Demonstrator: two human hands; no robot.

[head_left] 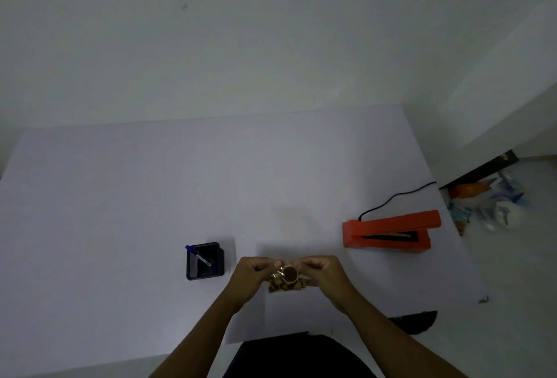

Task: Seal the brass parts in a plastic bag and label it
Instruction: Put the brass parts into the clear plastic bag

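- Fingers of the left hand [253, 272] and the right hand [322, 270] are curled in and pinched at the top of a cluster of brass parts [287, 280], one hand on each side; the plastic bag around the parts is too clear and blurred to make out, so what exactly the fingertips pinch cannot be told.
- Brass parts sit between the two hands, low over the near middle of the white table [120, 196], a round brown-faced piece uppermost.
- Both bare forearms reach in from the bottom edge, above a dark lap.
- Left of the hands stands a black square holder [205, 261] with a blue-capped pen [197, 255] leaning inside it.
- Right and a little farther lies an orange heat sealer [391, 231], its arm raised, with a black cord [394, 196] running off the far right table edge.
- Beyond the table's right edge, crumpled packets [488, 199] lie on the floor.
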